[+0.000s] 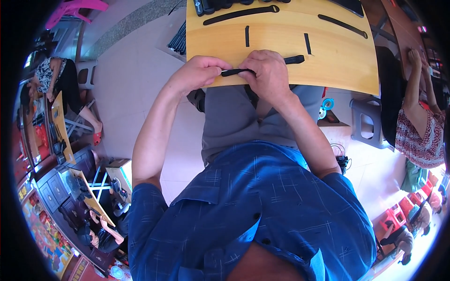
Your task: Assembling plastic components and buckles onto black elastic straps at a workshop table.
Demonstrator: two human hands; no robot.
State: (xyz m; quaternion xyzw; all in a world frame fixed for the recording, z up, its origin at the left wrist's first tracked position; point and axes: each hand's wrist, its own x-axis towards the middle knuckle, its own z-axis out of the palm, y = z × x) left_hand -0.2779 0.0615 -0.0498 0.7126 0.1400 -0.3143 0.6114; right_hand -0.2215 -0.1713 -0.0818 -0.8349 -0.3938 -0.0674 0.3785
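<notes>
Evidently mid-assembly: both hands work one narrow black rubber strap (236, 72) at the wooden board's (281, 42) six-o'clock edge.
Left hand (199, 72) fingers pinch its end; right hand (267, 75) fingers clamp its middle; next likely needs steady alignment.

Mid of black strap (236, 72) under right hand (268, 75); top-edge black parts (211, 5) cut off.

A wooden board (337, 61) lies just beyond the hands. On it, two short black pieces (247, 36) (307, 43) sit straight ahead of the knuckles, with long black straps (241, 14) (342, 25) farther off. Another strap end (294, 59) rests right beside the right hand (268, 75).
</notes>
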